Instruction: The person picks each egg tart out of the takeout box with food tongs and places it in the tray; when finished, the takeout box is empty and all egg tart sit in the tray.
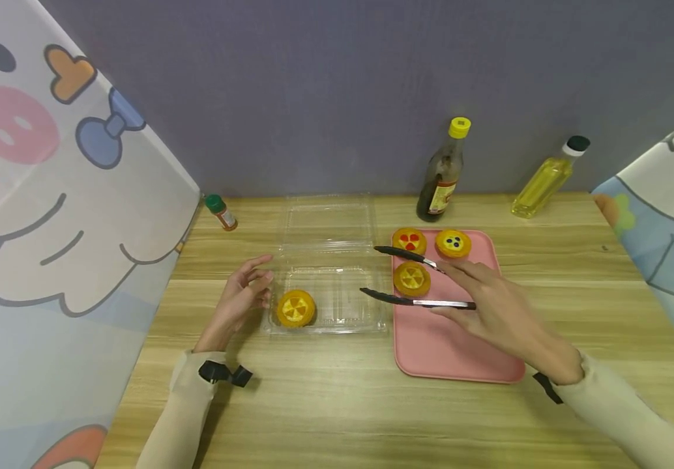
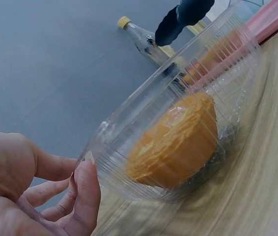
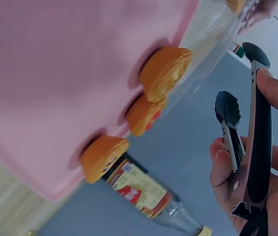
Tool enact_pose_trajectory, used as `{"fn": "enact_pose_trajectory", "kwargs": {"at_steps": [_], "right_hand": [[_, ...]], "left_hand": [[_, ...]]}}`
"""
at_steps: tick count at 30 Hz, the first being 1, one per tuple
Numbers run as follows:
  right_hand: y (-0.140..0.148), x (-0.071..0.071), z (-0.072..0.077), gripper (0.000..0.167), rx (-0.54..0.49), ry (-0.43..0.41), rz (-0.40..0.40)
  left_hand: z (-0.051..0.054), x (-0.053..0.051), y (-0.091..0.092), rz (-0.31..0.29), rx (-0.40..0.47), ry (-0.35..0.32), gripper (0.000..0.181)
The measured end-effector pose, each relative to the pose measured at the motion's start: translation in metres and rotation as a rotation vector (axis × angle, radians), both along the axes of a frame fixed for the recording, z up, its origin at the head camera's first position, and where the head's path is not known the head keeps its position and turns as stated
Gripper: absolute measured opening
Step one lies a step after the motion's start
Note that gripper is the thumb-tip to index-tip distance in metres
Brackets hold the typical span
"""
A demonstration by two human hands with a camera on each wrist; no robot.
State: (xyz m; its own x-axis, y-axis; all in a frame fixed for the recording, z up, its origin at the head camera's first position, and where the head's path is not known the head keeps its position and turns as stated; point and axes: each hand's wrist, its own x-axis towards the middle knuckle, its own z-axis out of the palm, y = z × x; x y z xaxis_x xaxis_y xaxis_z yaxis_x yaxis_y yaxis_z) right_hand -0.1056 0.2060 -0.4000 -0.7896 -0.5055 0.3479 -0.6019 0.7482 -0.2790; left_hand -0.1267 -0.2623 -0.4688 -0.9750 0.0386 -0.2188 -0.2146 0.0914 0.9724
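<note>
At the left edge of an open clear plastic box [image 1: 328, 329], my left hand [image 1: 242, 298] pinches the rim between thumb and fingertips, as the left wrist view shows. One tart [image 1: 296, 309] with a yellow segmented top sits in the box's near left corner. My right hand [image 1: 492, 309] holds black-tipped tongs [image 1: 392, 298], their arms spread with nothing between the tips. The tips hang over the gap between the box and a pink tray [image 1: 454, 355]. On the tray lie a segmented tart [image 1: 412, 280], a red-topped tart [image 1: 409, 241] and a tart with dark berries [image 1: 453, 243].
The box's lid [image 1: 330, 221] lies folded back toward the wall. A dark sauce bottle [image 1: 439, 185] with a yellow cap stands behind the tray, an oil bottle [image 1: 542, 185] farther right. A small green-capped jar [image 1: 221, 212] stands at the back left of the wooden table [image 1: 325, 404].
</note>
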Motion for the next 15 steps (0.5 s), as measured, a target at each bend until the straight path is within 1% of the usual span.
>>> {"fn": "enact_pose_trajectory", "kwargs": {"at_steps": [2,5,9,15], "right_hand": [[-0.007,-0.004,0.001,0.082,0.013,-0.01,0.032],[-0.018,-0.01,0.002,0.079,0.027,0.005,0.077],[-0.033,-0.018,0.002,0.081,0.05,0.012,0.133],[-0.051,-0.032,0.003,0.081,0.097,-0.035,0.225]], "left_hand": [[0.0,0.0,0.0,-0.002,-0.001,0.002,0.052],[0.0,0.001,-0.001,-0.007,0.0,0.002,0.051],[-0.001,0.001,-0.001,-0.008,0.003,0.001,0.051],[0.0,0.001,-0.001,-0.002,0.002,0.01,0.05]]}}
